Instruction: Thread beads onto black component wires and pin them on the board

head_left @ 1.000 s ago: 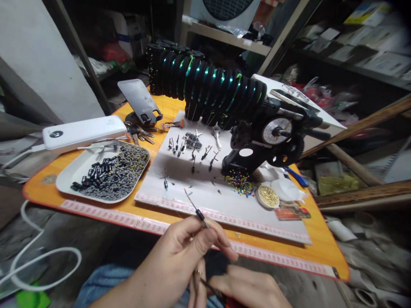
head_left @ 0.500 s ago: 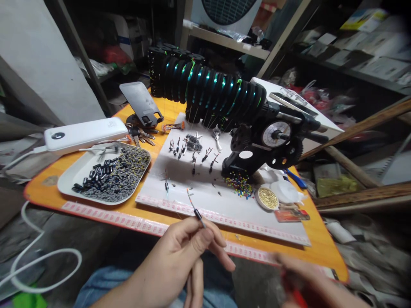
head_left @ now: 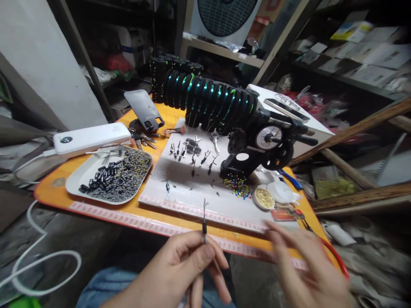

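Observation:
Between the thumb and fingers of my left hand (head_left: 195, 261) is a thin wire piece with a black sleeve (head_left: 204, 226). It points upward, with a small orange tip at its top end. My right hand (head_left: 302, 261) is blurred by motion, its fingers stretched out and apart, with nothing seen in it. Just beyond it, at the table's right front edge, lies a red-handled tool (head_left: 335, 254) like pliers, partly hidden by the hand. Similar small black-sleeved pieces (head_left: 193, 167) lie on the white board (head_left: 180, 201) in front of me.
A white tray (head_left: 74, 188) of grey and black tubes stands left, beside a power bank (head_left: 91, 139) and phone stand (head_left: 144, 109). A black winding machine (head_left: 208, 94) spans the back. Coloured beads (head_left: 237, 186), a cup of gold bits (head_left: 263, 199) and blue-handled pliers (head_left: 292, 179) lie right.
My right hand has let go of the red-handled tool, which now lies at the table's right edge, and has moved up with fingers opened. The black-sleeved piece in my left hand stands more upright.

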